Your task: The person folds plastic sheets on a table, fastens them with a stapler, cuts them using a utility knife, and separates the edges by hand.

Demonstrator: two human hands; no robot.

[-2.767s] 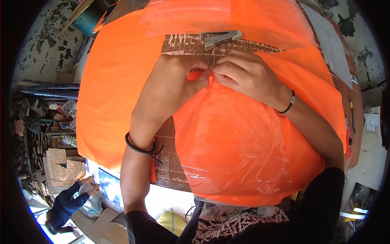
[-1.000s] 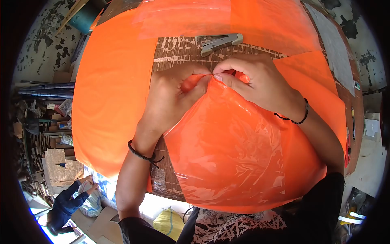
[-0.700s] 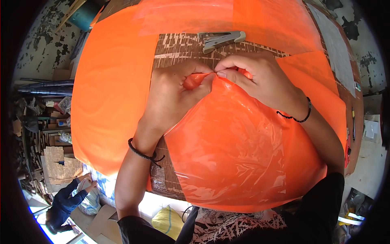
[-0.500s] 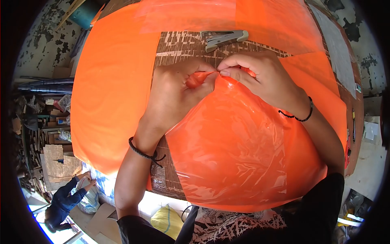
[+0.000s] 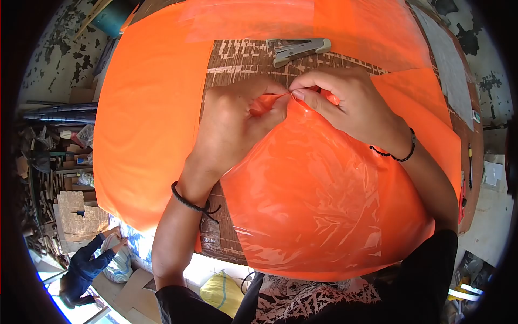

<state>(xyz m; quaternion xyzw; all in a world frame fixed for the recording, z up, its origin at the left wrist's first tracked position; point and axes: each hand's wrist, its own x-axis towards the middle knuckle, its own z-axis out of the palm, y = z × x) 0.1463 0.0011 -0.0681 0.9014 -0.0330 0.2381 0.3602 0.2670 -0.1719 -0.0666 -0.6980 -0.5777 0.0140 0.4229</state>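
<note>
Orange sheet material with a clear plastic layer [image 5: 307,189] spreads over the near part of the table. My left hand [image 5: 237,113] pinches its gathered upper edge between thumb and index finger. Right beside it, my right hand [image 5: 345,102] pinches the same edge, the fingertips of both hands almost touching. Just beyond the hands lies a grey and beige stapler [image 5: 301,51], touched by neither. A flat orange sheet [image 5: 151,119] covers the left of the table, and another with clear plastic [image 5: 248,21] lies along the far side.
The brown patterned table top [image 5: 237,62] shows between the sheets. Pens and a red-handled tool [image 5: 462,200] lie at its right edge. At lower left, a person in dark clothing [image 5: 86,270] handles a white sack [image 5: 117,264]. A yellow sack [image 5: 222,294] stands below the near edge.
Compared with the earliest frame, my right hand has turned and its wrist has shifted right, while the gathered edge has moved slightly right. Both hands keep pinching it; the last half second shows little movement.
</note>
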